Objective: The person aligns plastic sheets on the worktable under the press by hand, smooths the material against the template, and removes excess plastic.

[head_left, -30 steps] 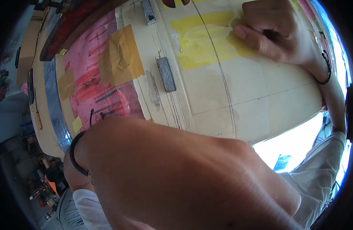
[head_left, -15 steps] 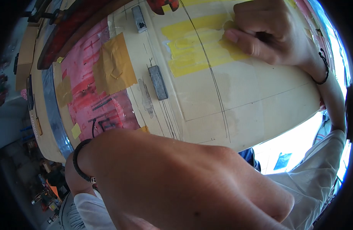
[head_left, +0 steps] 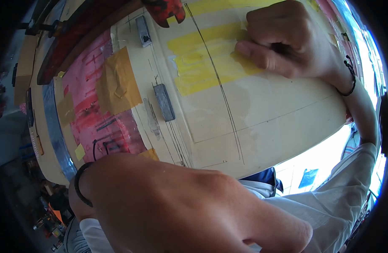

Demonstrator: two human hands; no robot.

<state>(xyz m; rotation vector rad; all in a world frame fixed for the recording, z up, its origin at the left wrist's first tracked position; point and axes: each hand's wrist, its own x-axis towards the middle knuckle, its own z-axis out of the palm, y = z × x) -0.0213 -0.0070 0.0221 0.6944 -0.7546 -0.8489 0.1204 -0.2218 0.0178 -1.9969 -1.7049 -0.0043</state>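
My right hand (head_left: 280, 40) rests on a cream board (head_left: 282, 109), over its yellow strips (head_left: 202, 69). The fingers are curled in and the thumb lies along the surface; anything under them is hidden. My left hand (head_left: 181, 198) is large in the foreground, back toward me, close to the camera. One finger shows sharply bent, while the fingertips are out of sight. Beyond that hand, two small grey blocks (head_left: 164, 102) lie on the board between ruled dark lines. A black band circles each wrist.
A long dark red bar (head_left: 88, 31) spans the board's upper left, near a red notched metal jaw (head_left: 166, 12). Pink film (head_left: 86, 109) and brown tape (head_left: 120, 84) cover the left side. Silver tape (head_left: 55, 122) runs along farther left. Cluttered items fill the dark lower left.
The view has shifted, so the board and blocks appear lower and farther left. My left hand has dropped slightly in view. My right hand stays over the yellow strips.
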